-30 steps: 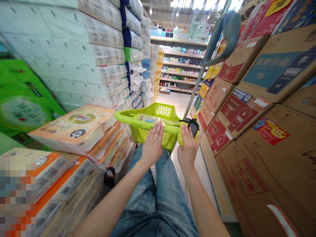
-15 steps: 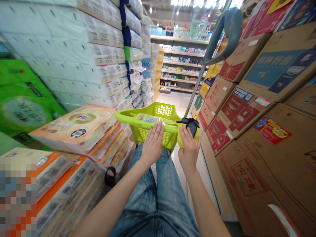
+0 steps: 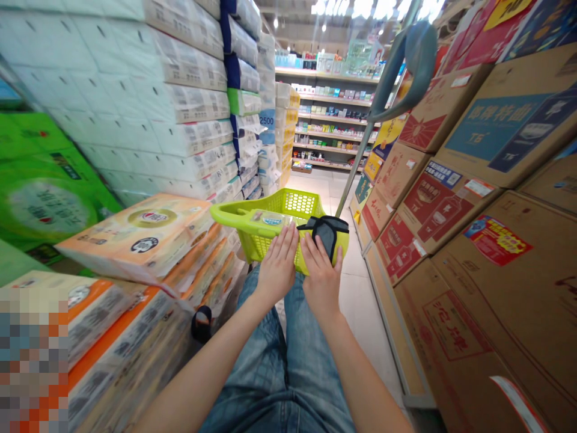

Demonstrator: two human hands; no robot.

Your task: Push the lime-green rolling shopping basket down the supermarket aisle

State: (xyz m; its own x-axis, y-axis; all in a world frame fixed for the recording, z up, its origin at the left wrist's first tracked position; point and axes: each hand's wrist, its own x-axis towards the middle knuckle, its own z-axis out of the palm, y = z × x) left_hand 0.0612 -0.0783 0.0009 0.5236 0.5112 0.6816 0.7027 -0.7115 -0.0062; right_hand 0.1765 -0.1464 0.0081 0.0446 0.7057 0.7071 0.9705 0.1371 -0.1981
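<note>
A lime-green plastic shopping basket (image 3: 243, 221) with perforated walls is in front of my knees, a clear label holder (image 3: 270, 220) on its near rim. My left hand (image 3: 280, 260) lies on that rim, fingers stretched out and close together, holding nothing. Beside it, my right hand (image 3: 321, 273) grips a soft grey pad with black edging (image 3: 325, 231) and a yellow-green part (image 3: 343, 245), its fingers over the front. The pad lies against the right end of the basket rim; its exact kind I cannot make out. Part of it is hidden under the fingers.
Stacked tissue packs (image 3: 189, 102) rise on the left, with orange packs (image 3: 144, 225) lower down. Cardboard cartons (image 3: 478, 240) line the right side. A metal pole (image 3: 358, 165) with a grey-blue looped handle (image 3: 406, 72) stands ahead, before stocked shelves (image 3: 333, 114).
My right hand has moved left with the grey pad, along the basket rim and closer to my left hand. The left hand has stayed in nearly the same place.
</note>
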